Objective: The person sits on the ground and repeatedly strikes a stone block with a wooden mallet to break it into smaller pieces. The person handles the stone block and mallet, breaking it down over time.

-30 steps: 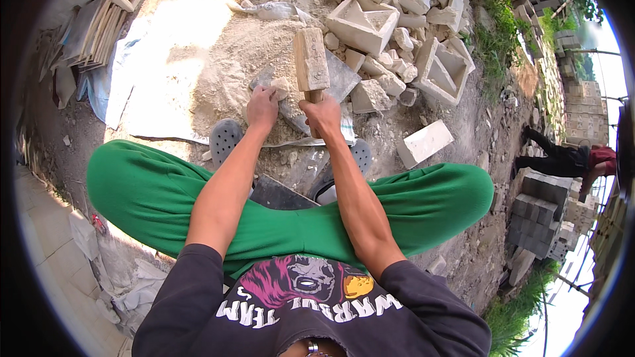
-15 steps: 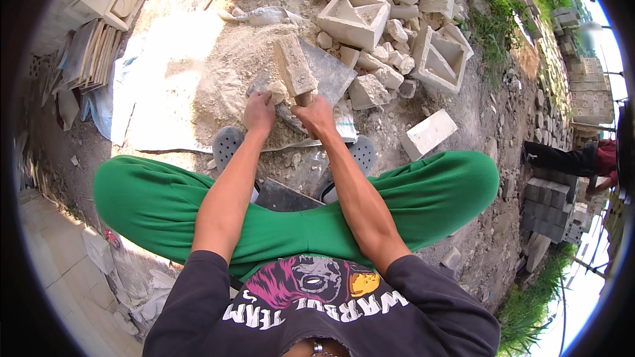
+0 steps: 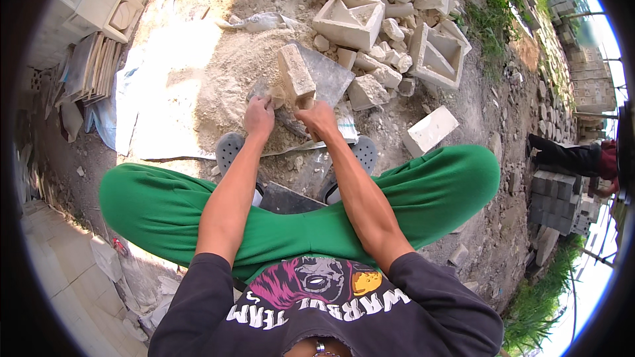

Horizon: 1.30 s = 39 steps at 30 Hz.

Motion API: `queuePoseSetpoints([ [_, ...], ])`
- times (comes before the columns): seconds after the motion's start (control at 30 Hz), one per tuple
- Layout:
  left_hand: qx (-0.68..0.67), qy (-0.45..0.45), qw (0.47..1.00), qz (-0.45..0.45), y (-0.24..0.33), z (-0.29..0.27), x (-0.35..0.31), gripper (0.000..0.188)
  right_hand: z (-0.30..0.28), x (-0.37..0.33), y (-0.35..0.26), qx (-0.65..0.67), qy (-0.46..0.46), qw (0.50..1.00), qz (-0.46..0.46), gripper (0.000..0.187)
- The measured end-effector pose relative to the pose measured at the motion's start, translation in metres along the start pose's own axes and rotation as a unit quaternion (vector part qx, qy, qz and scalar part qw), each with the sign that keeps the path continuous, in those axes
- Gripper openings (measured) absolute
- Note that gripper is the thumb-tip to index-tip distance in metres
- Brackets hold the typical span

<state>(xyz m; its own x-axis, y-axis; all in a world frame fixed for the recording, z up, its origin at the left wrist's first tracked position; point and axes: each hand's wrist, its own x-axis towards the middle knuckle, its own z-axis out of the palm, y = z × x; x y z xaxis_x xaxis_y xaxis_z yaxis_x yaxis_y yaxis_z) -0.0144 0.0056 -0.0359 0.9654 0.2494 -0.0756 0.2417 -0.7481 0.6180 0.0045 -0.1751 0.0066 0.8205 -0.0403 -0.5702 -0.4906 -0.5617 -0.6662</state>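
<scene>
"What colours do we have here?"
"We see a tan mallet (image 3: pixel 297 74), a dark grey slab (image 3: pixel 334 69) and pale cream blocks (image 3: pixel 349 23)."
"Any patterns we can pick out?"
"We find grey clogs (image 3: pixel 229 149) dotted with dark holes, plain green trousers (image 3: pixel 155 208), and a charcoal shirt (image 3: pixel 317 291) printed in magenta, white and yellow-orange."

The handle (image 3: pixel 305 102) of a mallet (image 3: pixel 296 73) is largely hidden by the right hand (image 3: pixel 318 121); a lump (image 3: pixel 278 97) beside the left hand (image 3: pixel 259 118) is blurred, and a co-worker (image 3: pixel 569 157) is cropped at right.
</scene>
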Motion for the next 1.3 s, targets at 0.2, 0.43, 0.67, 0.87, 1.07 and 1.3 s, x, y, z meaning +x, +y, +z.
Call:
queuePoseSetpoints([
  [0.2, 0.017, 0.016, 1.000, 0.013, -0.003, 0.003, -0.003, 0.024, -0.020, -0.024, -0.048, 0.046, 0.025, 0.996, -0.071, 0.034],
  [0.43, 0.014, 0.002, 1.000, 0.014, 0.003, -0.001, 0.003, 0.023, 0.001, 0.002, 0.016, -0.068, -0.021, 0.997, 0.011, 0.037],
  [0.67, 0.010, 0.002, 1.000, 0.030, -0.005, 0.001, -0.002, 0.022, -0.026, -0.027, -0.044, 0.059, 0.025, 0.995, -0.071, 0.030],
  [0.87, 0.008, -0.010, 1.000, -0.002, 0.003, -0.001, -0.001, 0.022, 0.020, -0.001, 0.020, -0.118, 0.006, 0.992, -0.053, 0.034],
  [1.07, 0.016, -0.003, 1.000, -0.011, 0.007, 0.004, 0.008, 0.028, 0.022, 0.015, 0.044, -0.050, -0.001, 0.998, -0.026, 0.037],
  [1.3, -0.014, 0.017, 0.996, -0.090, 0.024, 0.006, 0.006, 0.041, 0.006, -0.004, 0.026, 0.078, -0.006, 0.997, -0.001, 0.037],
])
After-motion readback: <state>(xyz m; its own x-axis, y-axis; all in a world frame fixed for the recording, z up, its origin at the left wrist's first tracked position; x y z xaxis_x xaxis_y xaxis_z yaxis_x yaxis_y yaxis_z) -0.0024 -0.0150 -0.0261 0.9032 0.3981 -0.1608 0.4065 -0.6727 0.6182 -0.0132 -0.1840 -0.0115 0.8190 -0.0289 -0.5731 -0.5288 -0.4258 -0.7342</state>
